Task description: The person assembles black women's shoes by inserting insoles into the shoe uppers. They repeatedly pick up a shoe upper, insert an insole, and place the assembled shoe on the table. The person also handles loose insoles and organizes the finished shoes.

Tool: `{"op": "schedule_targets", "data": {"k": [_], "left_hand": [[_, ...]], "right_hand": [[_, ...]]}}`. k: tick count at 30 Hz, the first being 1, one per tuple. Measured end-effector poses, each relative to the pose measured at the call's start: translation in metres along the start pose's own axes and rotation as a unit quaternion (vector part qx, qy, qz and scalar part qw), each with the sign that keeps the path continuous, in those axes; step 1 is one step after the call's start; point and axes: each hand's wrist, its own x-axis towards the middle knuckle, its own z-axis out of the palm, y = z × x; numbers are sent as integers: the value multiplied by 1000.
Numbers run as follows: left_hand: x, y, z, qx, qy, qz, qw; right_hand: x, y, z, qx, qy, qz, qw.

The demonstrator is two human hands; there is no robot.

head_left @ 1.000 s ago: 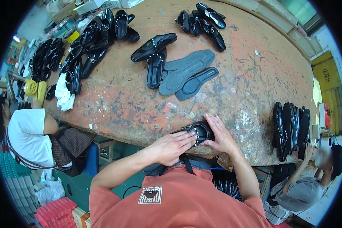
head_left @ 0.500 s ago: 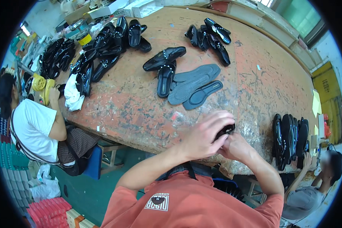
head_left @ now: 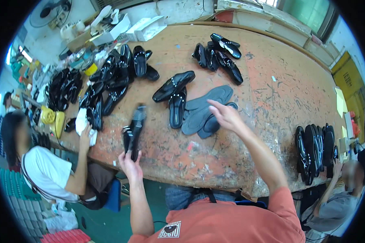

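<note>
A black patent shoe (head_left: 136, 129) with a metallic trim is in my left hand (head_left: 131, 167), which grips its lower end near the table's front edge; its upper end is blurred. My right hand (head_left: 226, 116) is open, with fingers stretched over a small pile of insoles. Grey insoles (head_left: 194, 121) lie there, and a darker insole (head_left: 209, 127) is partly hidden under my right hand. Whether the fingers touch them I cannot tell. Just left of the pile lie two black shoes, one upright slip-on (head_left: 177, 110) and one on its side (head_left: 173, 86).
Black shoes (head_left: 119, 69) are heaped at the left, and another group (head_left: 221, 52) lies at the back. A row of shoes (head_left: 314, 150) stands at the right edge. Co-workers sit at the left (head_left: 48, 170) and right (head_left: 332, 206); white boxes (head_left: 148, 28) are at the back left.
My hands, together at the front edge around a black item, have separated. The left moved left with a shoe; the right reached forward over the insoles. The left co-worker's hand moved to a white cloth-like bundle.
</note>
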Motion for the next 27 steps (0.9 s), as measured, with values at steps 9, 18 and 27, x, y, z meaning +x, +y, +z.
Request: {"op": "schedule_targets", "data": {"k": [9,18,27], "left_hand": [[-7,5,270,363,-200,498,762],[84,-145,555,528,-206,236,790],[11,1,361,395,-405,375,734]], "right_hand": [[18,38,22,85,96,85,988],[-150,67,-47,537,118,246,798],[-202,48,-45,-108,77,310,941]]}}
